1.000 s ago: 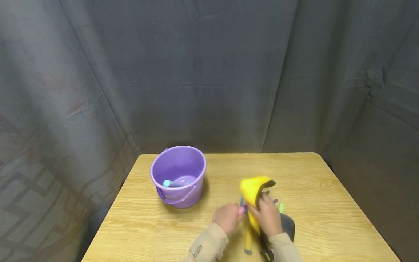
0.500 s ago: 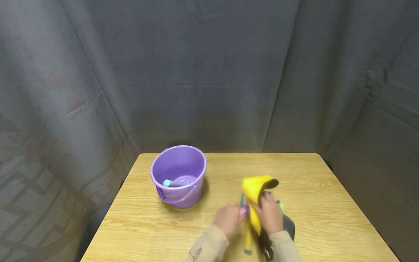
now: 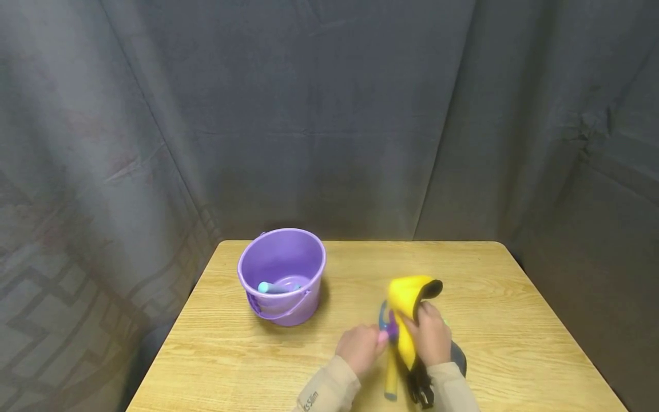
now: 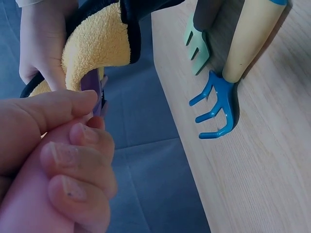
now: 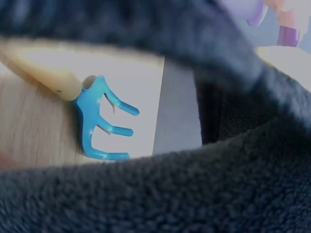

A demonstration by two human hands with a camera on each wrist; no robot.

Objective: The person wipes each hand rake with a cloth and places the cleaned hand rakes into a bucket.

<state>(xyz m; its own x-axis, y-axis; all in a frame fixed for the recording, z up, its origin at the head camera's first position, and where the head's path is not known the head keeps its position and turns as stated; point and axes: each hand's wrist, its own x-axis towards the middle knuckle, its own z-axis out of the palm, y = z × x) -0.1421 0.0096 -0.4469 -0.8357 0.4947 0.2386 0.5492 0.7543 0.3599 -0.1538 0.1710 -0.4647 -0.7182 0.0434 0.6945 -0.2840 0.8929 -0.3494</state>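
My left hand (image 3: 357,346) grips the pink handle of a toy hand rake; its purple head (image 3: 393,329) points toward my right hand. My right hand (image 3: 432,337) holds a yellow terry cloth (image 3: 409,292) with dark edging and underside, wrapped over part of the purple head. The rake's prong tips are hidden behind cloth and hand. In the right wrist view, dark fuzzy fabric (image 5: 146,194) fills the lower part. Below the hands, a blue three-pronged rake (image 4: 224,107) with a yellow handle lies on the table.
A purple bucket (image 3: 309,306) with a light-blue-handled tool (image 3: 270,288) inside stands on the left of the table (image 3: 247,366). A green fork (image 4: 198,51) lies beside the blue rake. A black buckled strap (image 3: 422,392) hangs below the cloth. Grey curtains surround the table.
My right hand and the cloth have shifted slightly right, baring more of the purple head near my left hand. Purple prong tips seen earlier right of the cloth are now hidden.
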